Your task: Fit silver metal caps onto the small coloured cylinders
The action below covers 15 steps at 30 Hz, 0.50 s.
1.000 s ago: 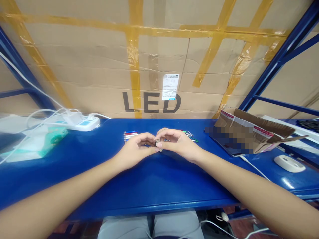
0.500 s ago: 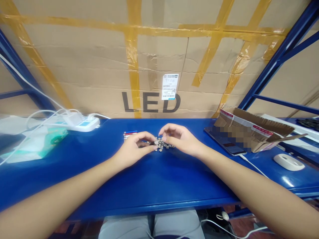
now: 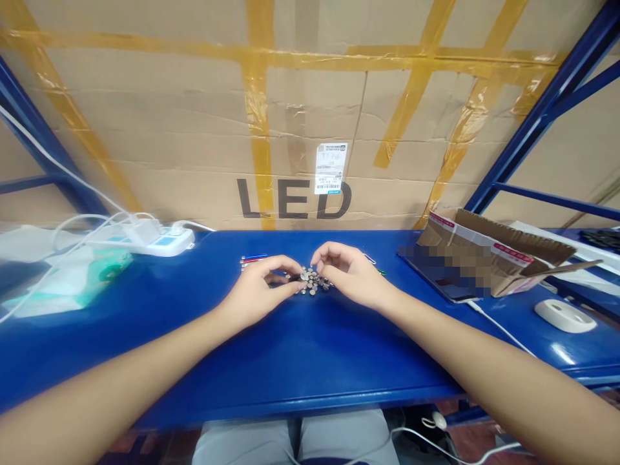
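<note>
A loose pile of small round silvery metal discs (image 3: 312, 282) lies on the blue table (image 3: 290, 361) between my hands; whether they are coins or button cells I cannot tell. My left hand (image 3: 259, 287) curves round the pile's left edge, thumb and forefinger apart, their tips by the discs. Just above the right side of the pile, my right hand (image 3: 351, 274) has its fingers curled, with thumb and forefinger tips close together. Anything pinched there is too small to make out. Thin blue and red sticks (image 3: 254, 259), like pens, lie behind my left hand.
A white power strip (image 3: 167, 242) with cables and a green-white soft packet (image 3: 72, 284) are at left. To the right are an open cardboard box (image 3: 489, 252), a phone (image 3: 448, 289) on a cable and a white mouse-shaped object (image 3: 566, 316). A large taped carton (image 3: 194, 142) stands behind.
My right hand has shifted slightly, and a thin white item and a green one now show behind it. My left hand has hardly moved.
</note>
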Available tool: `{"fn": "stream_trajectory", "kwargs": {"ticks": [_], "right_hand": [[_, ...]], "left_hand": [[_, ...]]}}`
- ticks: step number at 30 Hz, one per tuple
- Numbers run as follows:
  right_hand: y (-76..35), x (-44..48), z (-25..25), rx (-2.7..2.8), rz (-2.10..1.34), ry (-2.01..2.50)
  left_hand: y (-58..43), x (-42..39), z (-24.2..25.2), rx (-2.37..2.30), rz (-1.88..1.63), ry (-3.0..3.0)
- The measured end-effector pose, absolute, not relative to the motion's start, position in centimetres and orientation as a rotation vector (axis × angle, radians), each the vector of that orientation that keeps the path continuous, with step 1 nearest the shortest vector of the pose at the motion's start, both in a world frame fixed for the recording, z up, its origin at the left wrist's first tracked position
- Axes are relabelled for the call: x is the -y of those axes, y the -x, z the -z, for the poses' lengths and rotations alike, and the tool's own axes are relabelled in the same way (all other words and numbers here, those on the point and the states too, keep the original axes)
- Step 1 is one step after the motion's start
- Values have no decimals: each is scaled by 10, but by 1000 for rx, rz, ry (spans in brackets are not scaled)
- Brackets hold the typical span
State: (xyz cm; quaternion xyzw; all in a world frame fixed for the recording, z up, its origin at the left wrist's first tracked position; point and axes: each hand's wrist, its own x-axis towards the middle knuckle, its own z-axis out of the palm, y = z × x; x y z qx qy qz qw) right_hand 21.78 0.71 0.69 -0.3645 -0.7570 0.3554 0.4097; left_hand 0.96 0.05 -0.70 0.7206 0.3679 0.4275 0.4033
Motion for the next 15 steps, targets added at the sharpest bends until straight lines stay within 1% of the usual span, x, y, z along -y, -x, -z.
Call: {"fn": "stream_trajectory", "kwargs": {"ticks": [4,6,15], "right_hand": [[-224,-8,-5,2355,-408,979],[-226,-8,-3,2538,-254,985],[-228,-16,2,2639,-285,991]], "left_hand": [[-8,-2,6,-906,-1114,-1793],[-7,-2,6,-901,-1111,-1795],[-6,-5,8,-956,-1078,-1806]]}}
